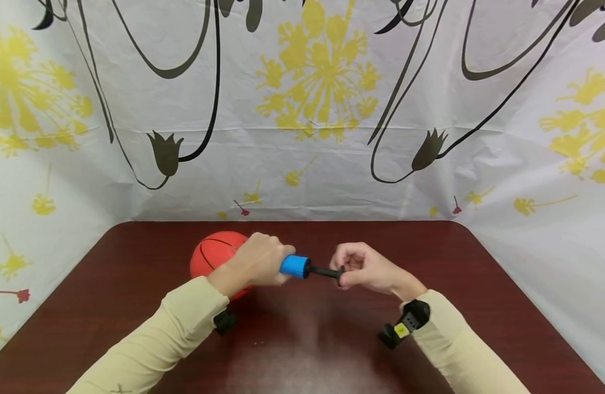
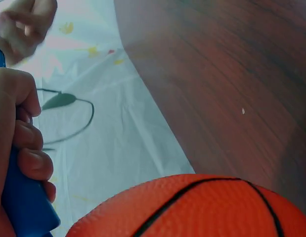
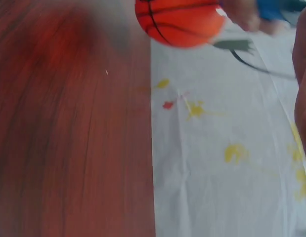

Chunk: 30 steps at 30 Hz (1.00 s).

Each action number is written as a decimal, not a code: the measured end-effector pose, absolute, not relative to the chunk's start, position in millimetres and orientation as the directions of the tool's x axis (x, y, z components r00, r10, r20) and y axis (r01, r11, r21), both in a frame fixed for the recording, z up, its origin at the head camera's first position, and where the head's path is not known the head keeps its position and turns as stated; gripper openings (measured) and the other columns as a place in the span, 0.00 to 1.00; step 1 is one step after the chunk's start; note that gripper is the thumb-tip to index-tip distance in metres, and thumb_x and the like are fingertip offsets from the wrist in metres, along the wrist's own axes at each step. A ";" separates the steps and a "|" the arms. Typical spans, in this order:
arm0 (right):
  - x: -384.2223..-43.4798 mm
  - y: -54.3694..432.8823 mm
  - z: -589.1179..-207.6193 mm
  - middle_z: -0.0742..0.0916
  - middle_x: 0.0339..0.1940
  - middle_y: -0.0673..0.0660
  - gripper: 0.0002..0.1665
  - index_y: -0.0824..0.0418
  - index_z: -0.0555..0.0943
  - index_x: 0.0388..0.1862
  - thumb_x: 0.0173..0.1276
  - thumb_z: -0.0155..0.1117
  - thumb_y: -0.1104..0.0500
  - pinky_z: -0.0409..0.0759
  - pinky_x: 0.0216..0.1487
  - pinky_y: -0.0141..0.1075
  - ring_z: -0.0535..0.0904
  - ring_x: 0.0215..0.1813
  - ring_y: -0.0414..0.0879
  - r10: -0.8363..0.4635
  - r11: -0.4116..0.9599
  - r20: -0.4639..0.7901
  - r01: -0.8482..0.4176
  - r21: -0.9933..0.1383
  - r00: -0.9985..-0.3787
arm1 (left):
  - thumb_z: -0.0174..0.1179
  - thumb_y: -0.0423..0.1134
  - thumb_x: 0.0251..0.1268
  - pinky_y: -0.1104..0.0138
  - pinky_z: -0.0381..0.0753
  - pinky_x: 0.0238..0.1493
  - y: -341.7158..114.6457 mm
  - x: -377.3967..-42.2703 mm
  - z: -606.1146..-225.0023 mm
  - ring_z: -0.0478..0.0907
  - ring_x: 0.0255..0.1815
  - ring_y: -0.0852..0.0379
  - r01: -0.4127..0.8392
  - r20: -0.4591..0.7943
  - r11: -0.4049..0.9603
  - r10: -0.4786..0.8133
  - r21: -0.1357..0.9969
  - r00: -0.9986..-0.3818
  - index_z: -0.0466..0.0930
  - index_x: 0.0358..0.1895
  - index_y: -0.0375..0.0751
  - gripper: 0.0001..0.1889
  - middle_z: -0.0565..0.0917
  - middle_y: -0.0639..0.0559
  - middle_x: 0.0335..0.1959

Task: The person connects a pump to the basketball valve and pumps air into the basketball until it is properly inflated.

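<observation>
A blue hand pump with a black rod is held up over the table, lying roughly level. My left hand wraps its fingers round the blue barrel, whose far end shows below the fingers in the left wrist view. With curled fingers and thumb, my right hand pinches the black handle at the end of the drawn-out rod. An orange-red ball with black lines sits behind the left hand and is partly hidden by it. In the right wrist view the ball shows near the top.
The dark red-brown wooden table has rounded far corners. Behind it and at both sides hangs a white sheet printed with yellow flowers and dark stems. A dark wrist camera is strapped at the right cuff.
</observation>
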State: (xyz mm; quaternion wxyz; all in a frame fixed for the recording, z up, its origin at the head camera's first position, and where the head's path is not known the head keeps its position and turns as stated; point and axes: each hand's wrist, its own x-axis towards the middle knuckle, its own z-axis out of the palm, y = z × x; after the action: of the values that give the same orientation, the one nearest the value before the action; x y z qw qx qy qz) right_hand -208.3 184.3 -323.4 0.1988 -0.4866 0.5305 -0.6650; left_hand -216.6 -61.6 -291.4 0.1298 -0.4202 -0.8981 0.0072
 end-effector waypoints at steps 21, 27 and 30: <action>-199.3 183.4 -330.1 0.78 0.28 0.52 0.06 0.63 0.70 0.33 0.59 0.58 0.65 0.70 0.26 0.28 0.73 0.27 0.39 -0.719 -0.400 0.473 -0.253 -0.881 -0.509 | 0.61 0.46 0.44 0.72 0.66 0.17 -44.6 -208.3 -292.0 0.64 0.13 0.63 0.762 0.255 0.636 0.762 -0.123 -0.595 0.72 0.23 0.46 0.10 0.68 0.58 0.13; -196.3 218.3 -326.9 0.72 0.25 0.60 0.07 0.66 0.67 0.36 0.62 0.54 0.65 0.59 0.18 0.38 0.65 0.25 0.50 -0.745 -0.536 0.576 -0.211 -0.817 -0.337 | 0.62 0.47 0.43 0.70 0.68 0.19 -59.7 -212.7 -290.6 0.68 0.16 0.63 0.739 0.238 0.659 0.747 -0.140 -0.621 0.73 0.26 0.47 0.11 0.74 0.58 0.17; -196.8 221.3 -328.0 0.71 0.25 0.62 0.07 0.67 0.66 0.35 0.63 0.54 0.65 0.59 0.18 0.39 0.65 0.24 0.52 -0.746 -0.536 0.579 -0.219 -0.815 -0.329 | 0.63 0.48 0.43 0.69 0.69 0.20 -62.4 -212.4 -291.6 0.68 0.17 0.63 0.725 0.220 0.672 0.738 -0.150 -0.638 0.73 0.27 0.46 0.12 0.75 0.57 0.18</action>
State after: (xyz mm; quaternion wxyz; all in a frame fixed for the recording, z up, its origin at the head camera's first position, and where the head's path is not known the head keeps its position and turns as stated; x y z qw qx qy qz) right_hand -196.8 221.3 -328.0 0.1922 -0.5466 0.4414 -0.6851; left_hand -212.4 -62.4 -291.6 0.1323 -0.4042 -0.9047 0.0240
